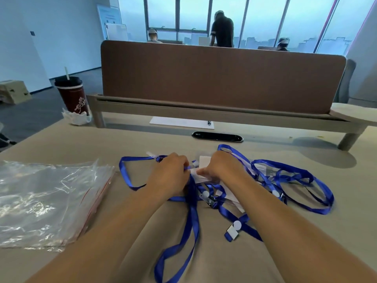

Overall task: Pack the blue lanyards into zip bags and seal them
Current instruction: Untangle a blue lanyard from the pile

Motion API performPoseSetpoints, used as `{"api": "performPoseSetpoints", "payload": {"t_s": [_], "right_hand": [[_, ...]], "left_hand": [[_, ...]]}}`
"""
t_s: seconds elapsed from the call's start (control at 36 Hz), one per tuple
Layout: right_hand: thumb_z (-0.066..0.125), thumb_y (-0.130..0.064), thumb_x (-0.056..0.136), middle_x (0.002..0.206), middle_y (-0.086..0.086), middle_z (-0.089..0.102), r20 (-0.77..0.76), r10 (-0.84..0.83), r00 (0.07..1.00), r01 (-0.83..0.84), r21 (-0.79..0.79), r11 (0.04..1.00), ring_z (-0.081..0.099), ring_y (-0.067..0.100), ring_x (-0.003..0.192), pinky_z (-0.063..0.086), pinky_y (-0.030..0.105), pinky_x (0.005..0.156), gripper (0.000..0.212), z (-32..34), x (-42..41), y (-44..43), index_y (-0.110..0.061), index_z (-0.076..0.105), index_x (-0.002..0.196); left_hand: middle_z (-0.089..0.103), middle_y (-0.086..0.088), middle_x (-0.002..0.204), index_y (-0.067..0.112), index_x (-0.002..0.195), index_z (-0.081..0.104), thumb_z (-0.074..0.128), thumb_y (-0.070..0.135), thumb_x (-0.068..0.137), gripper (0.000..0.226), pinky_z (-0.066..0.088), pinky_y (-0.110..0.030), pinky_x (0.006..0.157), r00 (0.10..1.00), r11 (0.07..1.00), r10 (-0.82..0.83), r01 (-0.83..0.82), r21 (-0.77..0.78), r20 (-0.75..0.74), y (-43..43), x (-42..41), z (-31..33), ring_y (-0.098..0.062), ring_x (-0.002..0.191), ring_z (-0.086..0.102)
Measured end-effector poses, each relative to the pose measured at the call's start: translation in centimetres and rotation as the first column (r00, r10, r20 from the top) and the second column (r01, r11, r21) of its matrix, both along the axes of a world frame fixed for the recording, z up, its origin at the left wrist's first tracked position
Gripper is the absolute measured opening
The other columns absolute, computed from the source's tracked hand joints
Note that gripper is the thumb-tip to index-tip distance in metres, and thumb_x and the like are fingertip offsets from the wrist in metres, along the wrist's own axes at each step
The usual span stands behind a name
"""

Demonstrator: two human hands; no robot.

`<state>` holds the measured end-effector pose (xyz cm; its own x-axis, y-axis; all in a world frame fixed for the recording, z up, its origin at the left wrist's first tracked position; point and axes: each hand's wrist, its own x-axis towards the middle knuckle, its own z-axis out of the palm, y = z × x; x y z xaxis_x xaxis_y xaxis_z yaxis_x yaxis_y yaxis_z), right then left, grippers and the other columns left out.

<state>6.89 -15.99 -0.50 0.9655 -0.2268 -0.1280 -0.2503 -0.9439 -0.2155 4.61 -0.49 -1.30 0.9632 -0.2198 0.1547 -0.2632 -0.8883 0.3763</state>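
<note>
I judge this the untangling step: my left hand (169, 173) and right hand (223, 168) both grip parts of the blue lanyards (194, 217) heaped under and right of them. Next I must free one, then take a bag from the zip bags (47, 201) left of my left hand. Beige desk (265, 252) below; brown partition (204, 78) beyond, office windows behind.

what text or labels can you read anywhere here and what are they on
No words or numbers can be read in this view.
Dark red cup: white line drawing with small print above it, too blurred to read.
Wall poster: print too small to read.
Cardboard box: dark marks, unreadable.
White tabs on the blue lanyards: no print visible.
</note>
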Motion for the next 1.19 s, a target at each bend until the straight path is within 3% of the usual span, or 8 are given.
{"api": "performPoseSetpoints", "payload": {"t_s": [0.14, 0.25, 0.36, 0.53, 0.64, 0.83, 1.08, 1.19], "right_hand": [[0.074, -0.038, 0.085, 0.095, 0.007, 0.065, 0.082, -0.07, 0.994, 0.058, 0.145, 0.988, 0.059, 0.019, 0.076, 0.048, 0.031, 0.066, 0.042, 0.5, -0.3, -0.6, -0.006, 0.058, 0.106], [0.062, -0.014, 0.091, 0.093, 0.009, 0.062, 0.199, -0.111, 0.974, 0.041, 0.326, 0.945, 0.055, 0.023, 0.075, 0.035, 0.026, 0.051, 0.016, 0.7, -0.9, -1.7, -0.004, 0.06, 0.104], [0.055, -0.011, 0.095, 0.091, 0.005, 0.059, 0.256, -0.067, 0.964, -0.031, 0.36, 0.932, 0.055, 0.023, 0.084, 0.035, 0.026, 0.056, 0.002, 0.9, -2.0, -2.4, -0.011, 0.055, 0.093], [0.057, -0.011, 0.096, 0.146, 0.006, 0.049, 0.324, -0.049, 0.945, -0.097, 0.419, 0.903, 0.053, 0.025, 0.123, 0.043, 0.031, 0.086, 0.055, 0.3, -2.9, -2.9, -0.019, 0.04, 0.147], [0.053, -0.007, 0.096, 0.146, 0.003, 0.05, 0.338, 0.003, 0.941, -0.146, 0.398, 0.906, 0.055, 0.019, 0.113, 0.042, 0.026, 0.081, 0.052, 0.2, -3.8, -2.7, -0.026, 0.046, 0.144], [0.048, -0.004, 0.099, 0.124, 0.002, 0.067, 0.336, 0.066, 0.94, -0.175, 0.306, 0.936, 0.062, 0.016, 0.103, 0.046, 0.026, 0.079, 0.033, 0.8, -4.5, -2.3, -0.02, 0.072, 0.115], [0.05, -0.033, 0.101, 0.105, 0.016, 0.071, 0.375, 0.104, 0.921, -0.249, 0.363, 0.898, 0.056, 0.014, 0.068, 0.046, 0.031, 0.065, 0.039, 2.6, -5.7, -2.5, -0.002, 0.073, 0.105], [0.053, -0.062, 0.091, 0.1, 0.013, 0.071, 0.362, 0.136, 0.922, -0.302, 0.452, 0.839, 0.066, 0.027, 0.082, 0.055, 0.043, 0.079, 0.06, 4.0, -6.9, -2.0, -0.007, 0.074, 0.102]], "left_hand": [[0.056, -0.002, 0.117, 0.019, 0.117, 0.064, 0.057, 0.022, 0.096, 0.022, 0.051, -0.032, 0.082, 1.0, 1.0, -0.005, 0.005, -0.008, -0.015, 0.6, -0.4, 0.4, -0.016, 0.088, 0.055], [0.052, -0.004, 0.126, 0.018, 0.129, 0.06, 0.059, 0.021, 0.094, 0.035, 0.051, -0.035, 0.089, 0.999, 1.0, -0.028, 0.028, 0.003, -0.04, 1.2, -1.0, 0.9, -0.021, 0.101, 0.058], [0.057, -0.003, 0.124, 0.02, 0.129, 0.06, 0.061, 0.021, 0.089, 0.04, 0.054, -0.034, 0.084, 0.998, 1.0, -0.019, 0.019, 0.01, -0.056, 1.7, -1.2, 0.6, -0.022, 0.098, 0.06], [0.049, -0.003, 0.122, 0.037, 0.143, 0.045, 0.058, 0.02, 0.093, 0.054, 0.049, -0.028, 0.078, 0.995, 0.981, -0.094, 0.099, 0.164, -0.039, 1.8, -0.9, 0.1, -0.02, 0.096, 0.054], [0.041, -0.001, 0.131, 0.037, 0.137, 0.055, 0.056, 0.027, 0.097, 0.041, 0.046, -0.037, 0.099, 0.991, 0.972, -0.132, 0.128, 0.199, 0.006, 1.2, -1.1, 0.4, -0.021, 0.119, 0.042], [0.053, 0.001, 0.117, 0.023, 0.099, 0.07, 0.063, 0.018, 0.091, 0.012, 0.049, -0.037, 0.09, 0.984, 0.97, -0.159, 0.141, 0.196, 0.077, 0.7, -1.1, 0.8, -0.02, 0.108, 0.05], [0.065, 0.002, 0.089, 0.022, 0.099, 0.067, 0.051, 0.015, 0.096, 0.018, 0.048, -0.031, 0.068, 0.982, 0.995, -0.082, 0.071, 0.073, 0.17, 1.2, -1.8, 4.3, -0.019, 0.08, 0.057], [0.064, 0.005, 0.084, 0.023, 0.097, 0.068, 0.056, 0.02, 0.096, 0.012, 0.054, -0.034, 0.072, 0.966, 0.999, -0.047, 0.04, 0.032, 0.256, 1.1, -1.9, 5.8, -0.016, 0.077, 0.058]]}}
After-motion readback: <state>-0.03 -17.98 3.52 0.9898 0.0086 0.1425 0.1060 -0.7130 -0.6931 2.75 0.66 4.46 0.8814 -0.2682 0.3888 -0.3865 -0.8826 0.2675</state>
